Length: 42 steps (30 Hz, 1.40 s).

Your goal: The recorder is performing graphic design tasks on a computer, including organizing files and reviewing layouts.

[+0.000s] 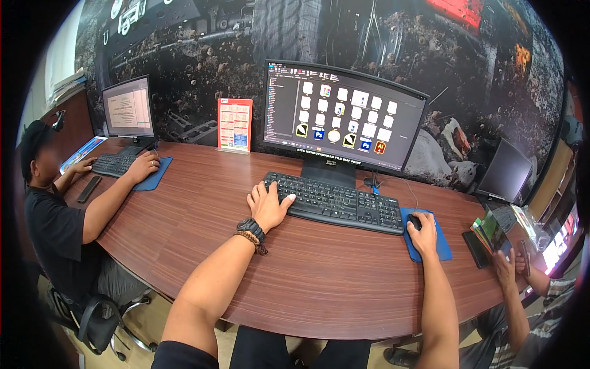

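My left hand [268, 206] rests with its fingers spread on the left end of a black keyboard [341, 200], thumb out to the right. A dark watch and beaded bracelets circle that wrist. To the right of the keyboard, my right hand [424, 236] is curled over a black computer mouse [414, 221], which it partly covers. The mouse lies on a blue mouse pad [439, 251]. Behind the keyboard stands a monitor [402, 136] showing a dark file window with rows of folder and file icons.
A red and white printed card [235, 125] stands left of the monitor. At the left, a person in black works at another keyboard [114, 165] and screen [128, 107]. At the right, another person's hands hold a phone [524, 253] near a dark monitor [505, 173]. The brown table [332, 277] curves along its front edge.
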Each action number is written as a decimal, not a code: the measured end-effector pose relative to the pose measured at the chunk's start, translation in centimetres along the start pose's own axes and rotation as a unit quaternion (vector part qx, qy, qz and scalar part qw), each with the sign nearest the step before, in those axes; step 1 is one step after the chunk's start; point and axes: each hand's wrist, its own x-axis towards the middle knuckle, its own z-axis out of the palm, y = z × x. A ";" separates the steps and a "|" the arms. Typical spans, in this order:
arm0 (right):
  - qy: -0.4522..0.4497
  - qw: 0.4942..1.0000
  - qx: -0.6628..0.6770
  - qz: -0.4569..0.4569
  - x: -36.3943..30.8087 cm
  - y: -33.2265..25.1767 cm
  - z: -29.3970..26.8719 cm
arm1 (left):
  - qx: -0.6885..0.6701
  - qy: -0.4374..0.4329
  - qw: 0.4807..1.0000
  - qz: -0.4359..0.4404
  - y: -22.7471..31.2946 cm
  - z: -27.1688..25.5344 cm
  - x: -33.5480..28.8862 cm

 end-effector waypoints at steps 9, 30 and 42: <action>0.006 1.000 0.007 -0.022 0.4 0.9 0.4 | 0.001 -0.009 1.000 -0.001 -0.1 0.0 0.2; -0.003 0.999 0.019 -0.037 0.4 0.8 0.2 | 0.006 -0.010 1.000 0.003 0.0 0.0 0.2; 0.000 0.999 0.009 -0.037 0.4 1.0 0.4 | 0.006 -0.009 1.000 -0.002 -0.2 0.2 0.2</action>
